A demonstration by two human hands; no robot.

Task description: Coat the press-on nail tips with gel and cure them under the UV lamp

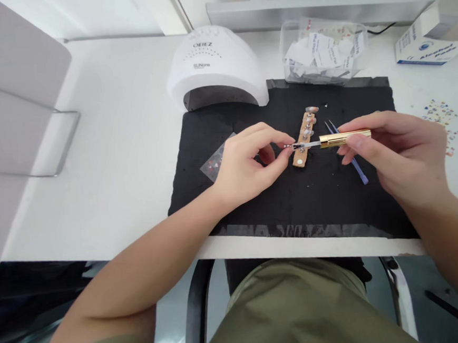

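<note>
Between thumb and forefinger, my left hand (pixel 251 156) pinches a small decorated false nail (pixel 288 146), mostly covered by the fingertips. My right hand (pixel 398 153) grips a nail polish brush (pixel 345 138) by its gold cap handle. The brush's bristle end is at the false nail, over the wooden nail stand (pixel 300 158). Several decorated false nails (pixel 308 132) sit in a row along that stand. Purple tweezers (pixel 358 169) lie on the black mat partly under my right hand. A clear plastic bag with small colourful bits (pixel 213 165) is half hidden beneath my left hand.
A white nail lamp (pixel 216 61) stands at the back of the black mat (pixel 256 214). Behind it to the right are a clear tub (pixel 291 77) of alcohol pad packets and an alcohol pads box (pixel 421 45). Loose colourful bits (pixel 440 112) lie scattered on the right.
</note>
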